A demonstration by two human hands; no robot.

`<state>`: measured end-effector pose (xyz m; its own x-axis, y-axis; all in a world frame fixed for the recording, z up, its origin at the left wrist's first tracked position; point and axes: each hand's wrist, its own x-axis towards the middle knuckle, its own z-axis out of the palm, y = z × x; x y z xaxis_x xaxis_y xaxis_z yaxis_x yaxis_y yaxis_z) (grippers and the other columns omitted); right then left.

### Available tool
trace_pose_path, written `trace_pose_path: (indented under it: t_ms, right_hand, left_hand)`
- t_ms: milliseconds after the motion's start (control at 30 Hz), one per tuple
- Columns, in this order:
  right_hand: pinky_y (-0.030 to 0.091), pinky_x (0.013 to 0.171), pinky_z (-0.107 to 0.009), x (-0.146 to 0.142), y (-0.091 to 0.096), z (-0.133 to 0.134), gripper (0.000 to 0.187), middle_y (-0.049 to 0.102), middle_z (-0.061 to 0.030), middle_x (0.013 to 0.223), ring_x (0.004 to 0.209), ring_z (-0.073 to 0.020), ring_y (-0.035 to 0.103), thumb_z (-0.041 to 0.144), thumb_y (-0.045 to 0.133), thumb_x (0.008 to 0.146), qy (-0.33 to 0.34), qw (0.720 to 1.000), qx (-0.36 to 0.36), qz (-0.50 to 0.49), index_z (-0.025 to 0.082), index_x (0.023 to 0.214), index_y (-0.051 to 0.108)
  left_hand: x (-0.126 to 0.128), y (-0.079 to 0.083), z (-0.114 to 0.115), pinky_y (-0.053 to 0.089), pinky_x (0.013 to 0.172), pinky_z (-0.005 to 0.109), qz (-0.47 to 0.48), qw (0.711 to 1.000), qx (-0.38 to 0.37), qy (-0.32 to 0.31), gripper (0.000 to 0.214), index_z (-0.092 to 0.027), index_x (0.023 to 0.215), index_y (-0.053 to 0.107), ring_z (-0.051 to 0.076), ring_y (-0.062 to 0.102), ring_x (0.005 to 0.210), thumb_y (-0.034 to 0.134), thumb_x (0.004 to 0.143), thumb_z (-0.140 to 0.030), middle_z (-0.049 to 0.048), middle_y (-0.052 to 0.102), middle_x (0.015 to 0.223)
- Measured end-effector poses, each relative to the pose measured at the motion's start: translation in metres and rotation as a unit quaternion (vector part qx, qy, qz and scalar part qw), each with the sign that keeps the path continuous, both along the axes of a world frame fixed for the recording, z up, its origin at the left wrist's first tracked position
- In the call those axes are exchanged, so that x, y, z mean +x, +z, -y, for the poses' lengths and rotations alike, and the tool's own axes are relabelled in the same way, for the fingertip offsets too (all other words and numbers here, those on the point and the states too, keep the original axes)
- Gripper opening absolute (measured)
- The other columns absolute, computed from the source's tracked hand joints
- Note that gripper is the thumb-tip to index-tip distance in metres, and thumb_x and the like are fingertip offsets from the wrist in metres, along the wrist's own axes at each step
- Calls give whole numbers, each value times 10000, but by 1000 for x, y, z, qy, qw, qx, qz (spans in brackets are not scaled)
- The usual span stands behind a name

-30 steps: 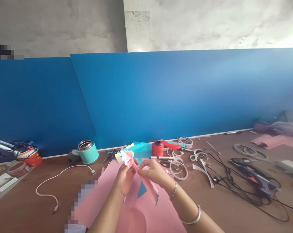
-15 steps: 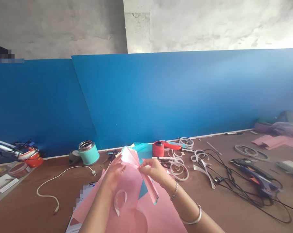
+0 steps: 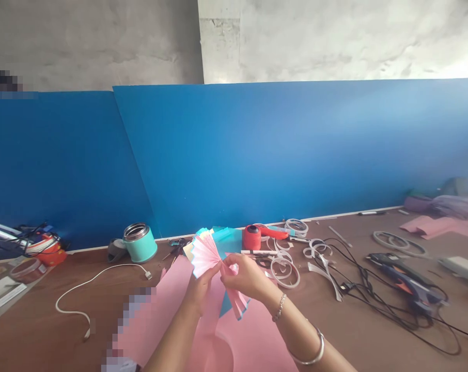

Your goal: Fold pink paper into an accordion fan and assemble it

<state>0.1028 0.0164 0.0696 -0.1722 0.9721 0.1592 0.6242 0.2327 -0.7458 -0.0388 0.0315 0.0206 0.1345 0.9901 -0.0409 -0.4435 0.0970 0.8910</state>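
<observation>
Pinched at its middle between my two hands is a pleated pink paper fan (image 3: 206,254) with blue edges. Its upper left half is spread out, while the lower right half (image 3: 238,306) hangs as a narrow folded bundle below my right hand. My left hand (image 3: 200,289) is closed on the fan just under the spread pleats. My right hand (image 3: 246,275) is closed at the gathered centre, with its fingertips partly hidden by paper. Large pink paper sheets (image 3: 253,338) lie beneath both hands, and blue paper (image 3: 229,240) lies beyond them.
A red tape dispenser (image 3: 251,237) and white strip rolls (image 3: 285,273) sit behind my right hand. To the right lie a glue gun (image 3: 412,289) and black cords. On the left are a turquoise container (image 3: 140,244) and a white cable (image 3: 90,282). A blue partition (image 3: 276,155) stands behind.
My left hand has moved right and down, from beside the spread pleats to the fan's middle. The spread pleats now face me more openly. The curled strip below my left hand no longer shows there.
</observation>
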Motion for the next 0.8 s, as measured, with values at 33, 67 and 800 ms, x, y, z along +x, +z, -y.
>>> trace_pose_path:
  t_ms: [33,67,800]
  right_hand:
    - [372,612,-239,0,0,1,163,659,-5,749,699,-155,558,307,532,768,-2,1000,13,10,198,702,634]
    - [372,620,-240,-1,-1,1,195,660,-8,752,701,-154,558,324,517,791,-4,1000,22,15,198,695,632]
    - [430,763,-276,16,21,4,283,679,-56,938,868,-195,594,428,588,787,59,991,-14,-119,194,890,711]
  left_hand:
    - [1,2,0,376,954,381,4,1000,6,-12,226,-158,792,732,268,609,979,743,675,-352,74,719,842]
    - [1,4,1,379,943,373,6,1000,16,-24,207,-156,748,731,258,612,951,722,700,-357,70,715,812]
    - [-27,6,-6,449,736,319,131,981,16,-141,191,-171,634,630,184,579,738,730,714,-313,40,585,727]
